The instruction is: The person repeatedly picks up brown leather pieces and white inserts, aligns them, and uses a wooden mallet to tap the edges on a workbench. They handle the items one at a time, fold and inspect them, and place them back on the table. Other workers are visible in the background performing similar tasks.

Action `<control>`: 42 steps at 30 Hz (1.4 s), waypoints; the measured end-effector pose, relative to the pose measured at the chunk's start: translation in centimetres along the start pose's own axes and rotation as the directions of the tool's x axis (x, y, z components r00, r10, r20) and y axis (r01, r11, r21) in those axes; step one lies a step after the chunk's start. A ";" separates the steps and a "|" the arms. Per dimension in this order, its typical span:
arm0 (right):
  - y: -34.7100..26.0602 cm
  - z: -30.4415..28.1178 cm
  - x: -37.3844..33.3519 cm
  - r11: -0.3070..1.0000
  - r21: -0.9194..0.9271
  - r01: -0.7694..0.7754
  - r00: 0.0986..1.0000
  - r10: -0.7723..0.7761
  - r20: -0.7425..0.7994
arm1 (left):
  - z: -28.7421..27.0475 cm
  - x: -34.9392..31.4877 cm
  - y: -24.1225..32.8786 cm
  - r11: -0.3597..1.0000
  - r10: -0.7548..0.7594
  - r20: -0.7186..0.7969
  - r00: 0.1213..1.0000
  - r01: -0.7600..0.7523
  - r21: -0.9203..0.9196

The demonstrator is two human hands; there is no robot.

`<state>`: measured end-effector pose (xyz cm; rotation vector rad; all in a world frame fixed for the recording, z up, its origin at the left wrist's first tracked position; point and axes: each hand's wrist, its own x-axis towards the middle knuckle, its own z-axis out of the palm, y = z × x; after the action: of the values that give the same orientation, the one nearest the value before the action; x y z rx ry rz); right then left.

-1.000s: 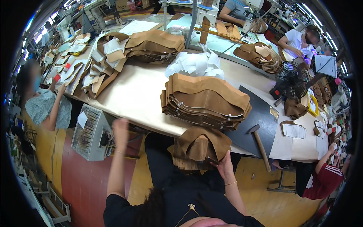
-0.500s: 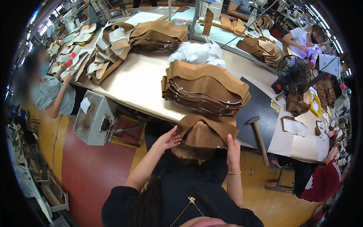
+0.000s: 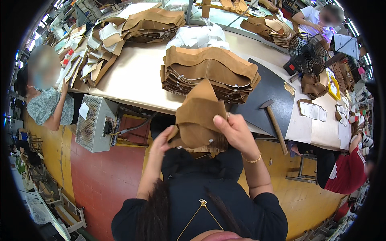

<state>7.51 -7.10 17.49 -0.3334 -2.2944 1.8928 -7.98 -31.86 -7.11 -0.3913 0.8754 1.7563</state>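
Note:
Between my hands, in front of the table edge, is a brown leather piece [image 3: 197, 114]. It is bent over on itself, with a pointed part standing up and a small white tag at its lower edge. My left hand [image 3: 161, 141] is closed on its lower left edge. At its right side, my right hand [image 3: 238, 134] grips it with the thumb on top and the fingers mostly hidden. Just behind it lies a tall stack of similar brown leather pieces [image 3: 209, 68], small white tags showing along their edges.
Right of the stack, a hammer [image 3: 275, 125] lies partly on a black mat [image 3: 257, 102]. A black fan [image 3: 308, 54] stands farther right. White pieces [image 3: 197, 37] and another leather stack [image 3: 152, 26] lie behind. A perforated metal box [image 3: 89, 124] is at left. Co-workers sit at both sides.
The leather piece has gone from a wide arch to a folded, upward-pointing shape. My left hand has closed on its edge; my right hand has moved inward and up over it.

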 end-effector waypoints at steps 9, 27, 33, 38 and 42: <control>-1.8 -5.3 5.5 0.880 0.378 0.288 0.876 -0.083 -0.475 | 12.6 -6.9 21.7 0.473 0.801 0.135 0.583 -0.756 0.452; 9.6 -15.1 3.2 0.990 0.113 -0.083 0.753 0.137 -0.643 | 27.8 5.6 16.9 -0.751 0.352 0.889 0.292 -0.479 0.455; 14.1 -20.5 -3.8 0.894 -0.252 -0.372 0.656 0.061 -0.752 | 25.5 6.2 11.2 -0.756 0.249 0.913 0.322 -0.525 0.391; 20.5 -29.1 -9.0 0.502 -0.452 -0.737 0.423 -0.179 -0.888 | 24.2 8.3 7.4 -0.854 0.370 0.924 0.095 -0.357 0.378; 26.0 -33.8 -9.4 0.223 -0.490 -0.843 0.366 -0.430 -0.825 | 24.6 8.6 7.9 -0.828 0.378 0.916 0.133 -0.395 0.399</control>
<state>27.14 27.12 -1.24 -1.5687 -2.0321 -0.3808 -14.52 -9.44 6.88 2.0917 2.6478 1.1612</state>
